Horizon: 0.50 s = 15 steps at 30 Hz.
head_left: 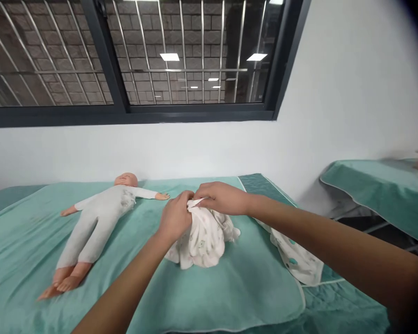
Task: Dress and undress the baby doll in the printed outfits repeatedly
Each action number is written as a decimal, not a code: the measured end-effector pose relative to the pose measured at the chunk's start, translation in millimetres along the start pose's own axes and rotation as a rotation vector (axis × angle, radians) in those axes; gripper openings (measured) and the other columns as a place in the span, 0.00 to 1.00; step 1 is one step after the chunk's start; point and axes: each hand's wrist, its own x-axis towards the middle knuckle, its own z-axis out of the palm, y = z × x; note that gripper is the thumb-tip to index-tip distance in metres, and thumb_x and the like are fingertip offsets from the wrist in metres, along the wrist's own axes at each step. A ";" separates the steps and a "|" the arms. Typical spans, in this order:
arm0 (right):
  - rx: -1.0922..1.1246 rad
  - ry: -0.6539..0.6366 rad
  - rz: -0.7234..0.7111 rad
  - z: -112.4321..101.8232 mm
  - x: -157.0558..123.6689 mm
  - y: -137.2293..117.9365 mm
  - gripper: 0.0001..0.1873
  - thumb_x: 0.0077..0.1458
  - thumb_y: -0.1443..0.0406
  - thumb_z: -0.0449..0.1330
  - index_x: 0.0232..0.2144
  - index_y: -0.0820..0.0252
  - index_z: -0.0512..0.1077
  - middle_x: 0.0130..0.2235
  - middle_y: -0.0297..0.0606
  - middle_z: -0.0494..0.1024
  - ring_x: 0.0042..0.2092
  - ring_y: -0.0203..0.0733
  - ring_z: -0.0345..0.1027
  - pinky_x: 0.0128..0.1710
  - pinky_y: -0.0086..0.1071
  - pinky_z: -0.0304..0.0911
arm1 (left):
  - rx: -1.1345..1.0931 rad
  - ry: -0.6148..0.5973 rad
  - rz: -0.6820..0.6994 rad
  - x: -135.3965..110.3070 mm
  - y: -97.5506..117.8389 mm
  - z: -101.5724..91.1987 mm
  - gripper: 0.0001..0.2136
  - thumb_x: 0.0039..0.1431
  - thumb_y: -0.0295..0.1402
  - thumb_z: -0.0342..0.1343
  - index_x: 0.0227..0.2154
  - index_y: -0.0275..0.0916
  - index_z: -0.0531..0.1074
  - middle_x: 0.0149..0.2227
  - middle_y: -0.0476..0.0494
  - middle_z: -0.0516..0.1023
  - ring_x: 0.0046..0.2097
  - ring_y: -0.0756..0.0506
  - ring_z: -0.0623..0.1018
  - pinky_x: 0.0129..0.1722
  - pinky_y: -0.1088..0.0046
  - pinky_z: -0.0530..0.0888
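Both hands grip the bunched top edge of a white patterned baby garment (205, 236), its folds hanging down onto a green cover (237, 297). My left hand (177, 214) has its fingers closed around the cloth at the left. From the right, my right hand (221, 198) pinches the same edge, close beside the left. The garment's exact cut is hidden in its folds. A baby doll (104, 208) with a white cloth body lies on its back to the left, arms spread, one hand near my left hand.
Another white cloth with green spots (296, 257) lies at the right, partly behind my right forearm. A second green-covered surface (376, 185) stands at the far right. Behind the bed rise a white wall (202, 148) and a dark-framed barred window (195, 113).
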 end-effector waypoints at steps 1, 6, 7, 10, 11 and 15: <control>0.002 0.010 0.046 -4.0 -12.3 -4.6 0.10 0.62 0.60 0.55 0.41 0.54 0.75 0.44 0.37 0.78 0.45 0.42 0.70 0.44 0.33 0.60 | 0.053 -0.069 -0.020 1.2 4.7 -4.1 0.13 0.55 0.24 0.47 0.42 0.42 0.69 0.40 0.42 0.77 0.41 0.40 0.75 0.40 0.67 0.67; 0.141 -0.142 0.535 0.3 -68.9 -14.6 0.52 0.44 0.51 0.71 0.65 0.53 0.52 0.51 0.43 0.76 0.41 0.47 0.73 0.40 0.35 0.65 | -0.112 0.066 -0.233 -4.1 39.3 -17.6 0.13 0.52 0.24 0.47 0.38 0.42 0.70 0.33 0.45 0.77 0.40 0.41 0.75 0.38 0.69 0.66; 0.204 -0.160 0.586 8.2 -76.1 -15.3 0.55 0.44 0.49 0.70 0.67 0.55 0.48 0.49 0.44 0.77 0.42 0.48 0.73 0.41 0.37 0.66 | -0.254 0.102 -0.277 -8.8 47.8 -18.4 0.13 0.52 0.24 0.47 0.39 0.42 0.70 0.34 0.46 0.77 0.40 0.42 0.75 0.38 0.70 0.67; 0.433 -0.094 0.578 46.1 -85.1 -15.9 0.54 0.49 0.48 0.67 0.68 0.59 0.45 0.47 0.45 0.78 0.45 0.50 0.74 0.47 0.43 0.68 | -0.700 0.145 -0.343 -34.0 68.6 -19.4 0.15 0.52 0.28 0.52 0.45 0.43 0.67 0.37 0.48 0.76 0.38 0.46 0.75 0.38 0.72 0.70; 0.507 -0.053 0.520 62.1 -84.4 -15.7 0.52 0.50 0.48 0.66 0.68 0.58 0.47 0.49 0.45 0.77 0.47 0.50 0.73 0.50 0.45 0.68 | -0.808 0.153 -0.330 -45.9 71.7 -19.6 0.17 0.52 0.29 0.54 0.47 0.44 0.66 0.39 0.48 0.76 0.39 0.46 0.76 0.40 0.73 0.71; 0.677 0.055 0.202 129.4 -69.2 -16.3 0.35 0.54 0.49 0.63 0.62 0.46 0.64 0.58 0.39 0.72 0.63 0.52 0.62 0.66 0.48 0.52 | -0.886 0.115 -0.224 -102.1 53.6 -19.1 0.25 0.51 0.29 0.60 0.54 0.46 0.65 0.52 0.43 0.73 0.53 0.43 0.74 0.55 0.68 0.70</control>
